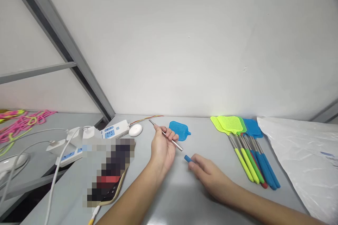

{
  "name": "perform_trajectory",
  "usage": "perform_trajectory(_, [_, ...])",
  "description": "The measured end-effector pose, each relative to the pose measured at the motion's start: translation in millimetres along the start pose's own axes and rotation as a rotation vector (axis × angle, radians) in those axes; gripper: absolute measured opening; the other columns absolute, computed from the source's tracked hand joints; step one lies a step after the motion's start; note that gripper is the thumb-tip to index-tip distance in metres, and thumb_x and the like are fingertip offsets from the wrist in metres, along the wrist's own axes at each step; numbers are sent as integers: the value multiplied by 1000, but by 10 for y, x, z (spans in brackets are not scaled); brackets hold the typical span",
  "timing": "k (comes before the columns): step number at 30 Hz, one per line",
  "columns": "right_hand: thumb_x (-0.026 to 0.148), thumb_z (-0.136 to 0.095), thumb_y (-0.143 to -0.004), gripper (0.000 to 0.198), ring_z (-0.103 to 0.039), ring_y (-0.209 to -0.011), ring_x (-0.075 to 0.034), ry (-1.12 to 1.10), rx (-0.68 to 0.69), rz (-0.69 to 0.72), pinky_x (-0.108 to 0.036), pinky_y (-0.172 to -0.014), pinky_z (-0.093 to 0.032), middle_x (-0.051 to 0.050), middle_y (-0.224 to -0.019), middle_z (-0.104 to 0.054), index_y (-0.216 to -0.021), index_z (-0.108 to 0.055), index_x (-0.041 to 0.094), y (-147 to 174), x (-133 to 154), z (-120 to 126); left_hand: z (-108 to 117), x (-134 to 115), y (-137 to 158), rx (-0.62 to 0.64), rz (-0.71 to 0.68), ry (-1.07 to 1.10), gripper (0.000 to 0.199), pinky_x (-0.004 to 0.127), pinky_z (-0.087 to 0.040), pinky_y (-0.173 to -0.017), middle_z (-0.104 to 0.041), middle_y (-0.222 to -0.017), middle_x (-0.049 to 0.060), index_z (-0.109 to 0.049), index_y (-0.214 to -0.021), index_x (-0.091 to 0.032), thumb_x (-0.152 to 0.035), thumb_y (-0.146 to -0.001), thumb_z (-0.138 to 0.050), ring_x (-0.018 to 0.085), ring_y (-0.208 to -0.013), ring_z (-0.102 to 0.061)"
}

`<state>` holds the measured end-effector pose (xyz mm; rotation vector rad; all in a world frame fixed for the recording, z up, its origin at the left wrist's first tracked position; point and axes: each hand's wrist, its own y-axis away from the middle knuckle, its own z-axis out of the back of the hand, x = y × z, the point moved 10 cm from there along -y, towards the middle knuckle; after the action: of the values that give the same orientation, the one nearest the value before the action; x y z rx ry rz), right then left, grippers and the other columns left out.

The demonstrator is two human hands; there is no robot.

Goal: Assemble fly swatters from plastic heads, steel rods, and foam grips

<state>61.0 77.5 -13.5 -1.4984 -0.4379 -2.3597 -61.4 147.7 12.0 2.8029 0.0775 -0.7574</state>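
My left hand (164, 146) is closed around a silver metal rod (177, 145), which slants down to the right with its thicker end toward my other hand. Between thumb and fingers, my right hand (208, 172) grips a blue handle sleeve (188, 158), most of it hidden in the palm. A small gap separates the rod's end from the sleeve's tip. Just behind my left hand, a loose blue fly swatter head (179, 130) lies flat on the table.
Several fly swatters (245, 158) lie in a pile at right, beside a white plastic bag (303, 161). On the left are a phone (113, 172), a power strip (116, 130), a white rounded device (135, 130) and chargers with cables (74, 139). Pink cords (29, 123) lie farther left.
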Motion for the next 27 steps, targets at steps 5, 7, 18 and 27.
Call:
perform_trajectory(5, [46,-36,-96,31,-38,-65,-13,-52,-48,72,-25,-59,-30,4,-68,-42,-79,-44,21,-109,9,-8,-37,-38,51,20,-43,-39,39,20,-30,-45,-29,-59,-5,-44,-69,-18,-49,-91,-44,7,-47,-29])
perform_trajectory(7, [47,-34,-96,32,-37,-61,-12,-66,-43,76,-25,-57,-29,5,-64,-40,-79,-44,21,-148,-14,-21,-38,-52,54,24,-65,-51,38,20,-30,-45,-30,-60,-5,-44,-70,-18,-50,-90,-46,7,-47,-29])
perform_trajectory(18, [43,-33,-97,29,-35,-58,-12,-70,-11,36,-24,-54,-28,6,-61,-37,-80,-45,23,-168,-90,-101,-55,-73,59,21,-101,-98,43,21,-37,-52,-28,-59,-6,-42,-69,-19,-59,-86,-46,8,-50,-27])
perform_trajectory(27, [45,-34,-97,30,-33,-55,-11,-84,22,33,-24,-52,-25,7,-58,-34,-80,-45,23,-180,-145,-119,-111,-94,93,74,-143,-141,42,22,-40,-55,-28,-60,-6,-43,-72,-19,-59,-86,-47,8,-50,-25])
